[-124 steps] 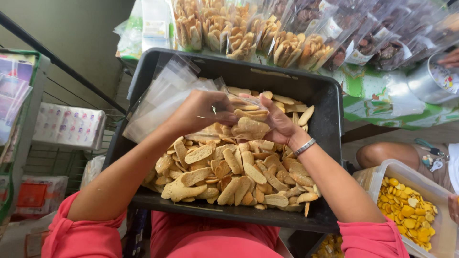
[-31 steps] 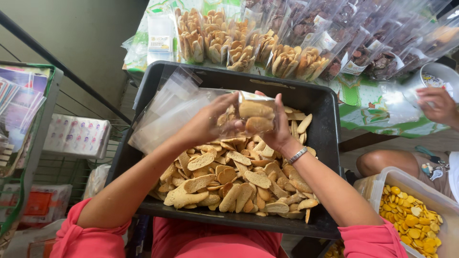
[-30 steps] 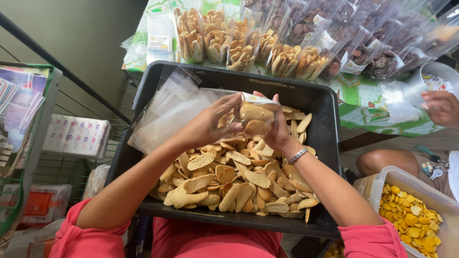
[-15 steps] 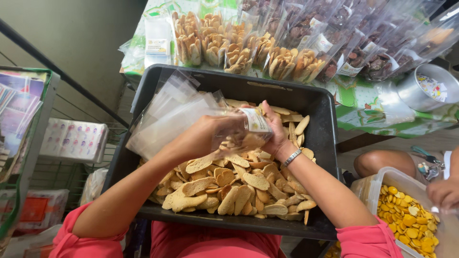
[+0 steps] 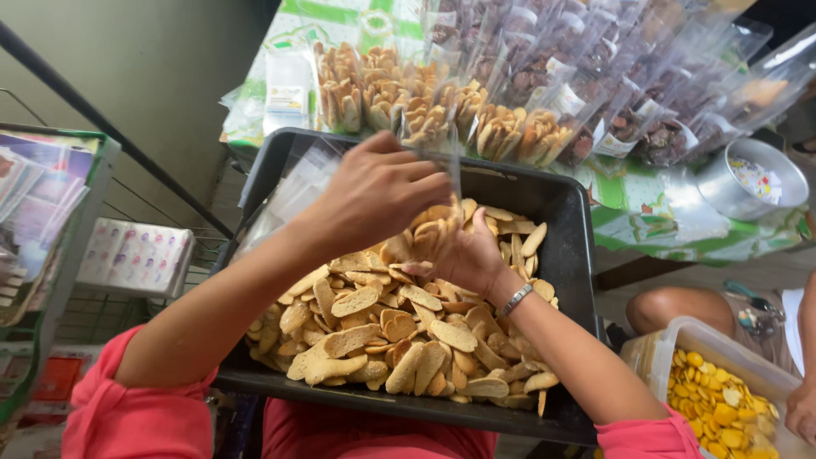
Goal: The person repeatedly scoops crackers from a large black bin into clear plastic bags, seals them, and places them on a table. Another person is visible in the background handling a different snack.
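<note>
A black tray (image 5: 568,255) on my lap holds a heap of oval tan crackers (image 5: 399,340). Above the heap I hold a small clear plastic bag (image 5: 442,183) filled with crackers. My right hand (image 5: 463,251) cups it from below, a metal bracelet on that wrist. My left hand (image 5: 378,191) pinches the bag's top edge. A stack of empty clear bags (image 5: 289,191) lies in the tray's far left corner.
Rows of filled cracker bags (image 5: 442,115) and darker snack bags (image 5: 629,127) stand beyond the tray on a green cloth. A metal bowl (image 5: 748,178) sits at right. A clear tub of yellow chips (image 5: 722,404) and another person's hand (image 5: 799,412) are at lower right. A wire rack (image 5: 51,212) stands at left.
Both hands lifted from the cracker heap with the filled bag. My left hand has moved up to the bag's top while the right keeps cupping it.
</note>
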